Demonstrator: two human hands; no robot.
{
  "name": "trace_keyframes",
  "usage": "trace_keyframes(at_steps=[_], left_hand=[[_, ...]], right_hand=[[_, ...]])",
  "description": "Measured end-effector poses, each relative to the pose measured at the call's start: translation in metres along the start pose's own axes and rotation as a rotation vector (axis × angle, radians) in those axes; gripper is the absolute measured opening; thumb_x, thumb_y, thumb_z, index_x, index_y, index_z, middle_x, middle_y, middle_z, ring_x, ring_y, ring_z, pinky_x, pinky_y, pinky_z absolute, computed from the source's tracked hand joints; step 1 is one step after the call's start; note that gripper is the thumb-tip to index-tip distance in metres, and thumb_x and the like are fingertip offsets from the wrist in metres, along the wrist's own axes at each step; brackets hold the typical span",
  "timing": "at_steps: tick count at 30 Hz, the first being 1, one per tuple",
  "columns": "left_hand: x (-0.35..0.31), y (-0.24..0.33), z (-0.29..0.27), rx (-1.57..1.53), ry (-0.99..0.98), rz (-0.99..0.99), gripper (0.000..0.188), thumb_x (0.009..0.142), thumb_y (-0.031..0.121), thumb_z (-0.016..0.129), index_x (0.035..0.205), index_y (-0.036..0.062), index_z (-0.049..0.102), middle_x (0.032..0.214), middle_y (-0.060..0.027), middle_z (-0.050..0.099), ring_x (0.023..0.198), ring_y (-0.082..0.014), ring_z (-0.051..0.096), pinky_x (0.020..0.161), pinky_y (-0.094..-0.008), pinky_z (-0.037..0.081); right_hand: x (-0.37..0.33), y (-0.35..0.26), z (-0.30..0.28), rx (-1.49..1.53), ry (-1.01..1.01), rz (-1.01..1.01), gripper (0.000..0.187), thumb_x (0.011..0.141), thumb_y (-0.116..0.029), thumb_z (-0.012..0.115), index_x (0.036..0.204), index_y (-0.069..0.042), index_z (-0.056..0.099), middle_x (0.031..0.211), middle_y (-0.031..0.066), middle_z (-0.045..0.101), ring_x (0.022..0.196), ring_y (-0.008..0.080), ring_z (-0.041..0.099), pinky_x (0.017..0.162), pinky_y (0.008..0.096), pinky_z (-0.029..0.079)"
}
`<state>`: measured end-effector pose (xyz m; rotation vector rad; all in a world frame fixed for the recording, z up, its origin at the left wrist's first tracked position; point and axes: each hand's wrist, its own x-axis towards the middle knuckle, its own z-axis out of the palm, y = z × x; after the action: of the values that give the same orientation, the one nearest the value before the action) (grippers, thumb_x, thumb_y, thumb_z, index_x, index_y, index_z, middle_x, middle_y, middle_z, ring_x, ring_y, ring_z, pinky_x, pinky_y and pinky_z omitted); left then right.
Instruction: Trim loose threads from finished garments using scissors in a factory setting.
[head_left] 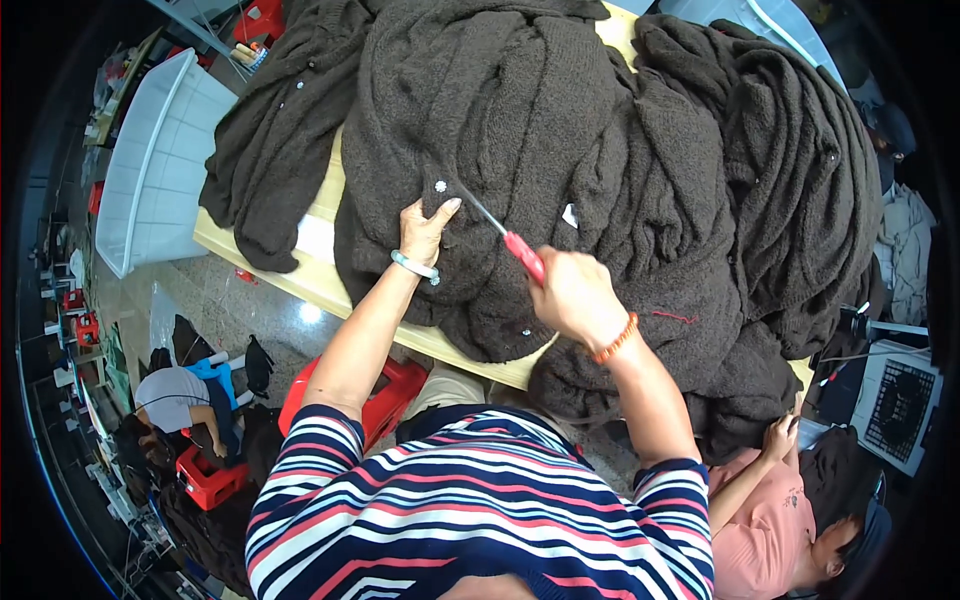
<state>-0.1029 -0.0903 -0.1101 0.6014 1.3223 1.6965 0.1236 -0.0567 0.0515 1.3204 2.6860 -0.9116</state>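
Observation:
Dark brown knit garments (490,110) lie heaped before me. My left hand (424,236) is closed on a fold of this knitwear, its thumb on top and some fingers hidden by cloth. Just above the thumb sits a small whitish, flower-shaped button (440,186). Gripped in my right hand (580,295) is a tool with a red handle (524,257) and a thin metal shaft. The shaft slants up and left toward the fabric beside the button; its tip is too fine to make out.
Under the knitwear is a pale wooden table (270,272). A translucent plastic bin (145,165) stands at its left. Red stools (395,395) are below the front edge. One person (765,510) is close on my right, another (180,400) sits at lower left. A fan (897,400) is at far right.

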Motion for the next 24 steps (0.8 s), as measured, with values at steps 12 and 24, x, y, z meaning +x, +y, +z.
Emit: trace_keyframes(at_steps=[12,24], left_hand=[[0.001,-0.015,-0.002,-0.192,0.023,-0.054,0.020,0.084,0.004,0.074,0.103,0.0057,0.070,0.099,-0.0005,0.069,0.089,-0.0108,0.063,0.084,-0.0268,0.049],[-0.079,0.031,-0.045,1.424,-0.111,0.378,0.055,0.085,0.032,0.069,0.128,0.0035,0.051,0.117,-0.0151,0.058,0.115,-0.0353,0.048,0.096,-0.0456,0.037]], right_hand=[[-0.042,0.009,0.039,-0.044,-0.253,-0.108,0.019,0.082,-0.021,0.064,0.091,-0.004,0.064,0.072,0.0213,0.066,0.073,0.0395,0.067,0.069,0.0484,0.053],[-0.061,0.029,0.030,0.105,-0.113,-0.002,0.015,0.085,-0.018,0.061,0.087,-0.003,0.058,0.071,0.0231,0.063,0.074,0.0416,0.064,0.069,0.0501,0.051]])
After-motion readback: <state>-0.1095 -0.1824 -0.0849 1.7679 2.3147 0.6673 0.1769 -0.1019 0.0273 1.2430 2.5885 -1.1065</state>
